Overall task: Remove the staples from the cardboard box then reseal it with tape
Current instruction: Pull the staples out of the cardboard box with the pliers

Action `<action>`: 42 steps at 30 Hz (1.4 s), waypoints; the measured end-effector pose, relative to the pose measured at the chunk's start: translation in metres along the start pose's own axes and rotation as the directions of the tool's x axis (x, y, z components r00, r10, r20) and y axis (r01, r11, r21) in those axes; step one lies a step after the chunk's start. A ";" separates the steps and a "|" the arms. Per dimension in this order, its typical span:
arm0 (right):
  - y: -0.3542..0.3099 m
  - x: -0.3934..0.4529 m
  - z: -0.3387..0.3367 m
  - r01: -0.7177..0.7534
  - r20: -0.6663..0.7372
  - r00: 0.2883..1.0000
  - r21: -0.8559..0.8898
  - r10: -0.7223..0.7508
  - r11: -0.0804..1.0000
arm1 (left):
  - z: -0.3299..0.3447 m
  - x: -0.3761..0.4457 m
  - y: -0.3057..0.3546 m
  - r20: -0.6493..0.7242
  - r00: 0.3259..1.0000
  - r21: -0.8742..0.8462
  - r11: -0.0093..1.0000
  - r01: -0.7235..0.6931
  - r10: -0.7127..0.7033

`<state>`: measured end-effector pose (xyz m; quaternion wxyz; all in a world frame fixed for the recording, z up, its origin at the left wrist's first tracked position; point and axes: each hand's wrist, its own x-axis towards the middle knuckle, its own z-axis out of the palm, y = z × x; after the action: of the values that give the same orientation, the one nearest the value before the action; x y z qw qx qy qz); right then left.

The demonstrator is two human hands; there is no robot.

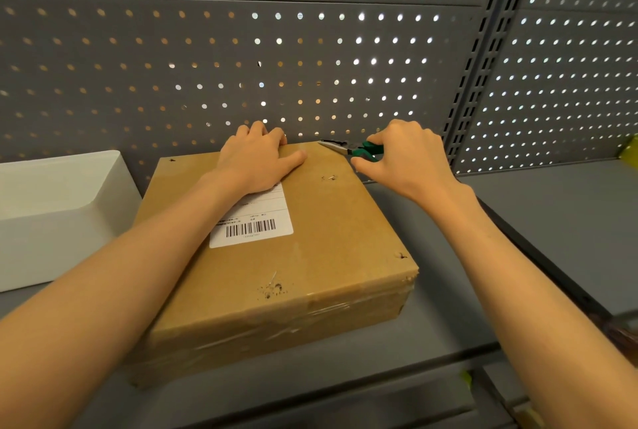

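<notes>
A brown cardboard box lies flat on a grey shelf, with a white barcode label on its top. My left hand presses flat on the far part of the lid, fingers over the back edge. My right hand grips green-handled needle-nose pliers, whose tip points left at the box's far right corner. A loose staple lies on the lid near the pliers. Torn staple holes mark the near edge, and a small hole sits at the near right corner. Clear tape wraps the front side.
A white plastic bin stands to the left of the box. A grey pegboard wall rises right behind the box. The grey shelf surface stretches to the right, with a slotted upright post at the back right.
</notes>
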<state>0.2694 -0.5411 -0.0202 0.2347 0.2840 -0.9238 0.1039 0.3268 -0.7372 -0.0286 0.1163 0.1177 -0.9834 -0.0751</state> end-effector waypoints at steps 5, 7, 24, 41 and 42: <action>-0.005 -0.002 -0.003 -0.019 0.018 1.000 -0.028 0.019 0.999 | 0.000 0.000 0.000 0.001 1.000 0.002 1.000 -0.003 0.003; -0.006 -0.002 -0.004 -0.018 0.017 1.000 -0.037 0.019 0.999 | 0.000 0.000 0.000 0.002 1.000 -0.001 1.000 -0.003 0.003; -0.018 -0.008 -0.010 -0.032 0.037 0.999 -0.092 0.036 0.995 | 0.003 0.002 0.000 0.013 1.000 0.005 1.000 -0.004 0.004; -0.013 -0.010 -0.006 -0.103 0.022 0.994 -0.056 0.104 0.993 | 0.006 0.004 -0.002 0.004 1.000 -0.010 1.000 -0.018 0.018; -0.013 -0.010 -0.005 -0.104 0.026 0.994 -0.050 0.105 0.993 | 0.006 0.004 -0.002 0.001 1.000 -0.008 1.000 -0.018 0.018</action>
<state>0.2857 -0.5452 -0.0195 0.2225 0.2309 -0.9430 0.0894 0.3220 -0.7390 -0.0339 0.1168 0.1083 -0.9841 -0.0780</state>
